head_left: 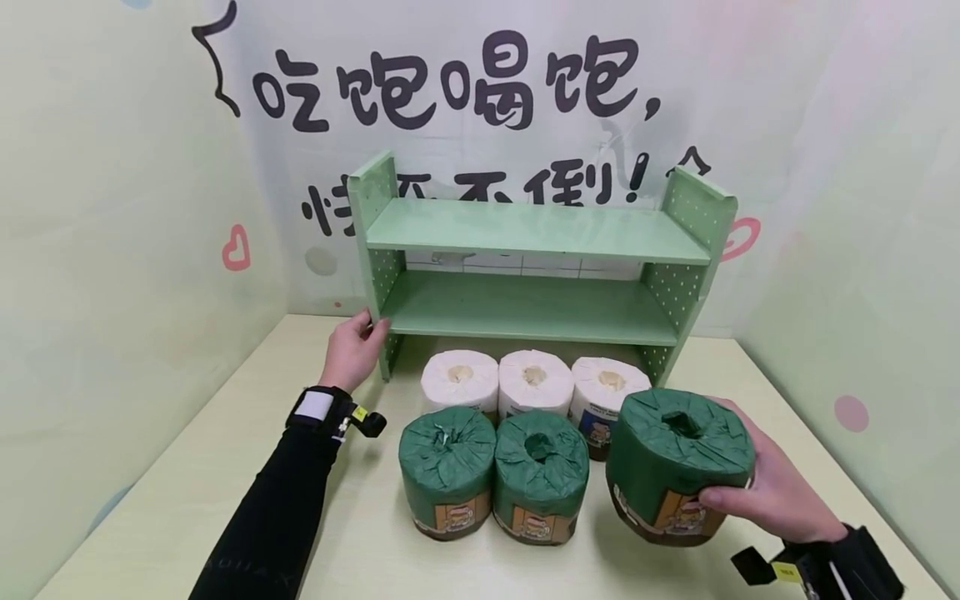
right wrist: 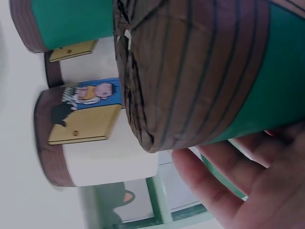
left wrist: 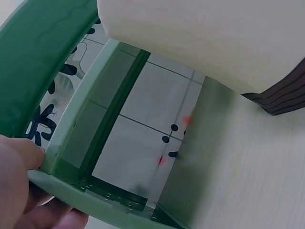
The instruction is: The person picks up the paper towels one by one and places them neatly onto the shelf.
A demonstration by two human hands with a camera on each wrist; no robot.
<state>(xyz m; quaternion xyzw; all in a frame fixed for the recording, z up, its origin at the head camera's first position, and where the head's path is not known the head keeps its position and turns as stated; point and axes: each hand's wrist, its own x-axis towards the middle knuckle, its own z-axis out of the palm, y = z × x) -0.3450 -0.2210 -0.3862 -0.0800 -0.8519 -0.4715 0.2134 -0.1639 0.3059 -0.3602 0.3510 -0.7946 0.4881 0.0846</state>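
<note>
My right hand (head_left: 783,483) grips a green-wrapped toilet paper roll (head_left: 660,475) from its right side, thumb on the front. In the right wrist view the brown striped lower end of this roll is close up, tilted, with fingers (right wrist: 214,188) along its side. A shadow lies on the table beside it. With thumb and fingers, my left hand (head_left: 354,350) pinches the left side panel of a green two-tier shelf (head_left: 532,304). Two more green rolls (head_left: 447,471) stand upright in front, touching or nearly so. Behind them stands a row of three white rolls (head_left: 534,379).
The shelf stands on a pale wooden table (head_left: 360,533) near the back wall. Its two boards bear nothing. Printed cloth walls (head_left: 135,233) enclose the table at the left, back and right. White rolls sit just before the lower opening.
</note>
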